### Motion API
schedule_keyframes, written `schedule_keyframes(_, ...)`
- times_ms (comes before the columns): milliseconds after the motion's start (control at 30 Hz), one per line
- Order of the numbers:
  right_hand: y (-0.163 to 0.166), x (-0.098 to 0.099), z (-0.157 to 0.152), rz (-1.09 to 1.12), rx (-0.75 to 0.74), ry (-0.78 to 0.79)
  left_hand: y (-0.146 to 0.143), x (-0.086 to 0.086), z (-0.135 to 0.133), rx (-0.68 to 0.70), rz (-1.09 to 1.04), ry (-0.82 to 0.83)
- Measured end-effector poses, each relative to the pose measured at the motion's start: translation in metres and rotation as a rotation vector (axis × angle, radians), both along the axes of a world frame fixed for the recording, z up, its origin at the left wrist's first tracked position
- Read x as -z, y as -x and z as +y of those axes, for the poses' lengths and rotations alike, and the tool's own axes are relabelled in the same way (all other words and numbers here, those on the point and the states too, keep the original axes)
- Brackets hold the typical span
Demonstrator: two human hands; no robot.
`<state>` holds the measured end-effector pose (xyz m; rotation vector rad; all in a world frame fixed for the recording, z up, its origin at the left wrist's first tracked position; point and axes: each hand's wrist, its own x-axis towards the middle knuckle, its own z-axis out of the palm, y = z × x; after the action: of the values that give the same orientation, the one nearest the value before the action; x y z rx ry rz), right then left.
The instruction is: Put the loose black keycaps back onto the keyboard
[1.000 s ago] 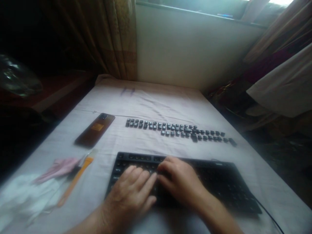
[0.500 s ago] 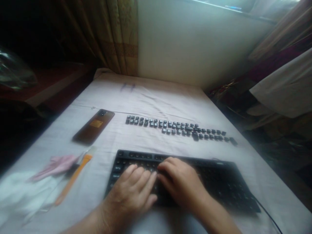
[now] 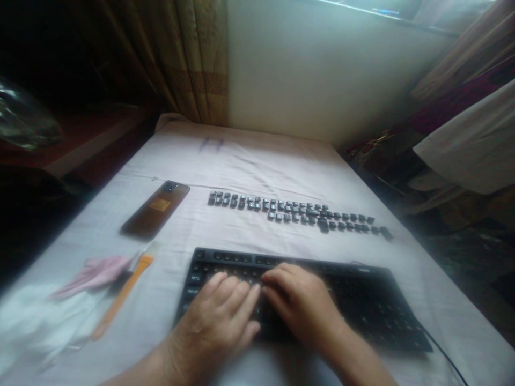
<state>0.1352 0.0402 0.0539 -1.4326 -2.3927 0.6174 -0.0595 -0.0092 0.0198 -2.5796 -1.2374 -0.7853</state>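
A black keyboard (image 3: 374, 300) lies on the sheet in front of me, with both hands over its left half. My left hand (image 3: 221, 313) rests palm down on it, fingers stretched forward and the thumb apart, holding nothing visible. Beside it, my right hand (image 3: 301, 297) is bent, its thumb and fingertips drawn close together at the keys near my left index finger. Whatever is between those fingertips is hidden. Beyond the keyboard, several loose black keycaps (image 3: 273, 205) stand in rows on the sheet.
Left of the keycaps lies a brown phone (image 3: 156, 210). Nearer me are an orange-handled brush (image 3: 123, 297), a pink cloth (image 3: 94, 273) and a white cloth (image 3: 36, 321). A cable (image 3: 444, 354) runs off the keyboard's right side. A wall and curtain (image 3: 201, 64) stand behind.
Both hands stay almost in the same place over the keyboard. The whole view has shifted very slightly; nothing else has visibly moved.
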Motion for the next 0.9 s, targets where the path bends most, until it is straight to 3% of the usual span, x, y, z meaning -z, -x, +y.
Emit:
schedule_keyframes(367,-0.001,-0.002,0.006,0.019,-0.026,0.057,-0.001,0.005,-0.001,0.0,-0.042,0.021)
schedule_keyframes(667,0.009,-0.019,0.021,-0.017,0.127,0.328,0.0,0.005,-0.001,-0.001,-0.032,0.023)
schedule_keyframes(900,0.014,-0.023,0.026,-0.14,0.132,0.338,0.0,0.008,0.0,0.007,-0.044,0.037)
